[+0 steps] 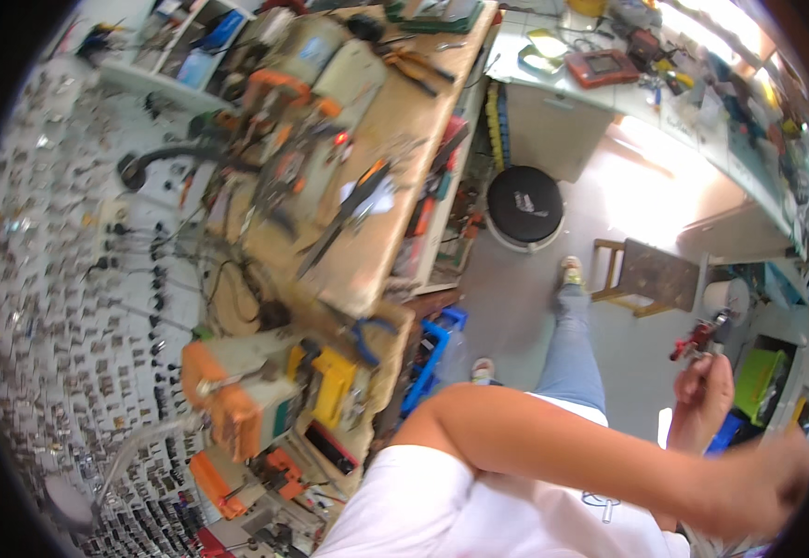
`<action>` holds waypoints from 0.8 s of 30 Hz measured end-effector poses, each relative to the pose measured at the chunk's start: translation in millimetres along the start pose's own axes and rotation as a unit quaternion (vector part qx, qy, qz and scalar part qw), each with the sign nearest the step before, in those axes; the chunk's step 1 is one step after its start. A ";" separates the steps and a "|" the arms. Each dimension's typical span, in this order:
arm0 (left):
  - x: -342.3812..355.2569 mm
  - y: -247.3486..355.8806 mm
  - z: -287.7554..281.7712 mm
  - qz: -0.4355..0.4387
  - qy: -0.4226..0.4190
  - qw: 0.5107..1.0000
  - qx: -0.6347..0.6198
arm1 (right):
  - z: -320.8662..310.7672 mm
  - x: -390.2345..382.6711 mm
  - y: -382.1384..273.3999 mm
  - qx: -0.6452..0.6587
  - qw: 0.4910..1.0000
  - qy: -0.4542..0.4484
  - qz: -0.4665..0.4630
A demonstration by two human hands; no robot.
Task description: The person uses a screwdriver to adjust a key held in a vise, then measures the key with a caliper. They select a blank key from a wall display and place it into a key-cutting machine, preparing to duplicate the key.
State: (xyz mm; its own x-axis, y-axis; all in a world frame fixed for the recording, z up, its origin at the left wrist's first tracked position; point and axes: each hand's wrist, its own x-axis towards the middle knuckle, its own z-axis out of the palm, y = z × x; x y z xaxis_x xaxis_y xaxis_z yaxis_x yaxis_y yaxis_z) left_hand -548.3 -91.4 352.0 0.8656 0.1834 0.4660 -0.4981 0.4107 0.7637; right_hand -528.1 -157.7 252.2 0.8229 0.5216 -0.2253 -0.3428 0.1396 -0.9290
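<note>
My left arm reaches across my body to the right. At its end, my left hand (760, 484) is smeared by motion near the right rim, so what its fingers do cannot be made out. Just beyond it, my right hand (705, 398) is raised with the fingers closed. A small red and silver metal piece (700, 338) sticks up from those fingertips; its kind is too small to read. Past that piece is a white roll (726, 299), and a green bin (760, 379) stands to the right of the hand.
Key-cutting machines (237, 395) and pliers (416, 67) crowd the wooden bench (367, 279) on the left, beside a wall of hanging keys (60, 307). A round black-topped stool (524, 205) and a wooden stool (667, 277) stand on the floor. A cluttered counter (646, 102) runs behind.
</note>
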 end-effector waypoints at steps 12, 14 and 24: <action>92.4 -138.6 -575.0 -0.289 0.520 0.566 0.571 | -16.1 316.7 0.8 -0.242 0.958 -0.017 0.153; 110.0 -156.4 -606.3 -0.284 0.541 0.556 0.563 | -20.0 335.9 -2.8 -0.240 0.956 -0.014 0.171; 70.2 -120.1 -539.5 -0.163 0.663 0.686 0.252 | -0.7 348.2 -11.4 -0.262 0.949 -0.085 0.151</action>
State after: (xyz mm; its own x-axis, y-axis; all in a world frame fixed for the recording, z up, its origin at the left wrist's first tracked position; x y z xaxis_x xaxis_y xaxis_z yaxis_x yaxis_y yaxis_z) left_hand -399.9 354.0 51.9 0.0537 0.9431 -0.3281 0.0678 0.3244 0.9435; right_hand -237.4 21.7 184.1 0.6226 0.6061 -0.4949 -0.2419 -0.4524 -0.8584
